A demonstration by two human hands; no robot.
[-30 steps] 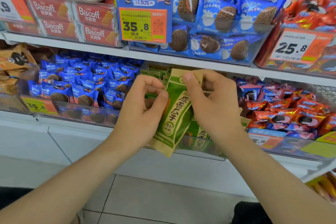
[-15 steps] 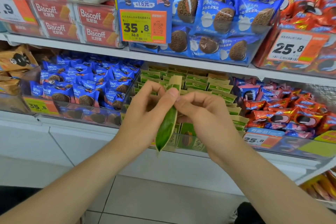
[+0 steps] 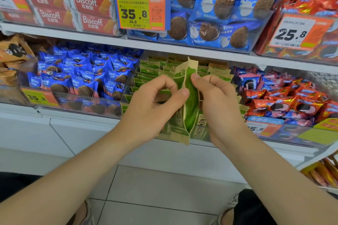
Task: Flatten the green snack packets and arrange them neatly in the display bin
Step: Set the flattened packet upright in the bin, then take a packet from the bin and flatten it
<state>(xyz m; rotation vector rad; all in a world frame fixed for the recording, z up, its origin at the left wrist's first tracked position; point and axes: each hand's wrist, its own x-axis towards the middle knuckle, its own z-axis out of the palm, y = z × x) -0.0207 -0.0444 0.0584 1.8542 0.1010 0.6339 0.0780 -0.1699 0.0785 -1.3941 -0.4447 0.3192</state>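
Head camera, looking down at a shop shelf. Both hands hold one green snack packet (image 3: 191, 100) in the air just in front of the clear plastic display bin (image 3: 200, 136). The packet is a slim, flat pouch: glossy green film in the middle, matte kraft-brown crimped seals at both ends. Its long axis stands nearly upright and it is turned edge-on to the camera, one seal up, the other hanging below the bin's front wall. The left hand (image 3: 155, 104) pinches its left face between thumb and curled fingers. The right hand (image 3: 217, 100) presses its thumb on the right face, with the fingers curled behind. Inside the bin, matching green packets (image 3: 161, 67) stand upright in tight rows. Crinkly blue cookie packets (image 3: 87, 76) fill the bin to the left and shiny red packets (image 3: 292, 100) the one to the right.
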